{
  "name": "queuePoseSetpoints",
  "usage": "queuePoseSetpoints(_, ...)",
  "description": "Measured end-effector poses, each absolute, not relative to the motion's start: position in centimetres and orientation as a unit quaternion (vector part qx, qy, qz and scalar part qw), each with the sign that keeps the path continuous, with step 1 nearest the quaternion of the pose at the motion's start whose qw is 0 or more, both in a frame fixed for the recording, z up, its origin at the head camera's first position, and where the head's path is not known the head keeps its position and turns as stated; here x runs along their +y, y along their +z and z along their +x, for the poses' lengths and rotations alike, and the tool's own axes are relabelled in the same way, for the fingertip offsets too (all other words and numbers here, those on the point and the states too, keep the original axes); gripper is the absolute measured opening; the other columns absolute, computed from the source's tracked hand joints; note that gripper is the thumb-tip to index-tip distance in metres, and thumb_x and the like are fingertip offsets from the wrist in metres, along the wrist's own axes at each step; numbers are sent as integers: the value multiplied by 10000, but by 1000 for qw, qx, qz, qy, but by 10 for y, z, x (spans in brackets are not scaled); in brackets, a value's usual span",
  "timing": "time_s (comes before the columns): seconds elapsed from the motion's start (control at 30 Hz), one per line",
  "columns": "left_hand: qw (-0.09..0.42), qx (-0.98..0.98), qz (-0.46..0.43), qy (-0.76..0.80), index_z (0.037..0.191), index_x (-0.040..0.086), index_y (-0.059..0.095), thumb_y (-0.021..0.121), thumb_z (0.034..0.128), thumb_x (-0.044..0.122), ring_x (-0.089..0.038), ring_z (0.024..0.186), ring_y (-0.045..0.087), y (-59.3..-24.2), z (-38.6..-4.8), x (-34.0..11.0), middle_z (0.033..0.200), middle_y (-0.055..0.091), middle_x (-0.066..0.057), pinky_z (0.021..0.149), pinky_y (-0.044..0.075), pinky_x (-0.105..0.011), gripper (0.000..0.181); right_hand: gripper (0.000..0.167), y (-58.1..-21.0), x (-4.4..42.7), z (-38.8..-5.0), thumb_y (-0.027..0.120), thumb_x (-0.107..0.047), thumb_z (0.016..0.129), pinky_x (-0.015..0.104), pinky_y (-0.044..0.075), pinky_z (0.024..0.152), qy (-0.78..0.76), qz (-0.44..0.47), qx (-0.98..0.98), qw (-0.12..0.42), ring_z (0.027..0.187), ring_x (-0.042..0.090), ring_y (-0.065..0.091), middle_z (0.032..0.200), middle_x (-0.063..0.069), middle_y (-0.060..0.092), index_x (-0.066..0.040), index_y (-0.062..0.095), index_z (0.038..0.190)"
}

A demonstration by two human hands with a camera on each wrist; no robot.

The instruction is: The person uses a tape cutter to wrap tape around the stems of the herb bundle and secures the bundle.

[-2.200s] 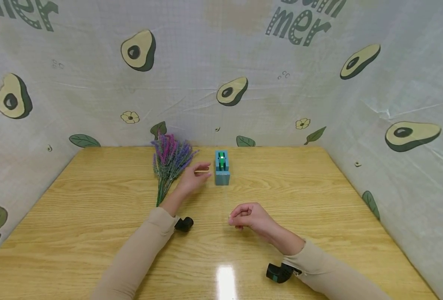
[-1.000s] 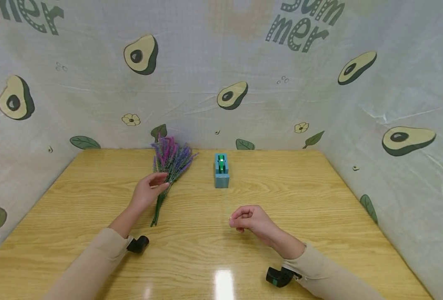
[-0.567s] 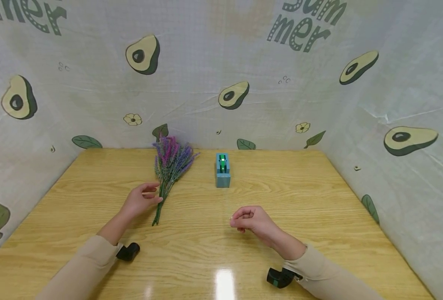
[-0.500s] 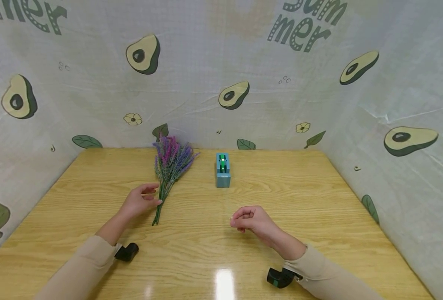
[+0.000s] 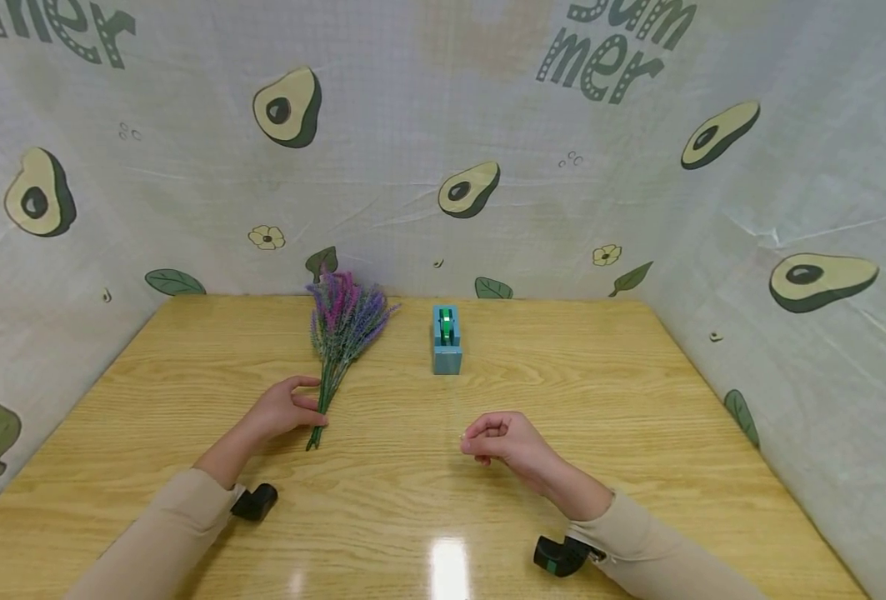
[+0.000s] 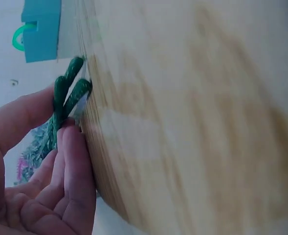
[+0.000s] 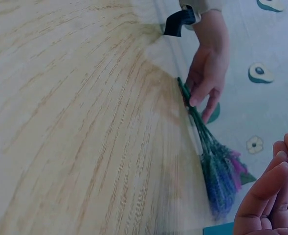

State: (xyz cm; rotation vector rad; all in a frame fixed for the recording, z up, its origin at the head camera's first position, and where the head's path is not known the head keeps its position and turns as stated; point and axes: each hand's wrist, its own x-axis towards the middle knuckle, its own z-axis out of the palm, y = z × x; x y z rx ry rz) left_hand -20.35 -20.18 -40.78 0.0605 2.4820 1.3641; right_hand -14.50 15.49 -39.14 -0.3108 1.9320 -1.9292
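Note:
A bunch of artificial lavender (image 5: pixel 345 321), purple and magenta with green stems, lies on the table left of centre. My left hand (image 5: pixel 281 408) pinches its lower stems between thumb and fingers; the left wrist view shows the green stem ends (image 6: pixel 60 100) poking out past the thumb. To the right, my right hand (image 5: pixel 513 446) is held above the table with thumb and forefinger together. Between them it pinches what looks like the end of a strip of clear tape (image 5: pixel 463 437), barely visible. A blue tape dispenser (image 5: pixel 447 360) with a green wheel stands farther back, ahead of that hand.
The wooden table (image 5: pixel 600 375) reaches back to a pale curtain (image 5: pixel 382 125) printed with avocados and leaves, which also closes in both sides. Black wrist cameras (image 5: pixel 257 502) sit at the beige sleeves.
My left hand has come from beside the tape dispenser leftward to the lavender, then slid down toward the stem ends and taken hold of them. The right hand has hardly moved.

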Motion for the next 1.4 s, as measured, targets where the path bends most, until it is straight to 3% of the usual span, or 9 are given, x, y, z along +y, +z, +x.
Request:
queuePoseSetpoints(0.2,162,845,25,510,1393,-65,321,699,832,60,-404,1074,527,-407,-202,-204,1195,503,-332,797,511,-416,687,74,-393,155,-146,631,37,822,208,445,564,-694,-114,683,195,595,93,510,723,11,650,-29,645,792)
queuePoseSetpoints(0.5,179,805,12,565,1438,-68,207,634,877,22,-377,1050,558,-408,-200,-204,1311,344,-383,809,519,-413,711,70,-391,156,-145,639,25,826,216,445,567,-695,-110,683,196,594,96,508,727,11,649,-39,645,798)
queuePoseSetpoints(0.67,158,833,-3,530,1445,-27,221,739,814,140,-368,1024,529,-410,-203,-192,1251,409,-313,752,520,-389,833,88,-390,156,-144,639,31,822,216,443,566,-696,-106,684,194,594,100,509,726,12,648,-53,646,797)
queuePoseSetpoints(0.87,130,876,-16,464,1418,-2,286,786,744,83,-254,836,560,-411,-206,-183,1109,515,-209,646,508,-342,844,88,-391,157,-145,645,26,823,214,439,564,-696,-105,683,195,591,99,509,728,8,651,-58,649,795)
queuePoseSetpoints(1.1,131,866,-10,483,1420,-34,291,749,769,52,-291,907,602,-410,-204,-189,1196,520,-287,660,534,-356,800,98,-393,158,-145,639,28,824,209,441,563,-695,-109,683,196,591,99,510,731,8,652,-64,647,791)
queuePoseSetpoints(1.4,181,800,15,572,1463,-22,180,649,863,22,-214,805,662,-409,-200,-205,1155,566,-272,646,552,-364,763,75,-389,157,-145,647,22,821,212,450,563,-701,-108,677,196,593,99,514,731,14,654,-50,649,801)
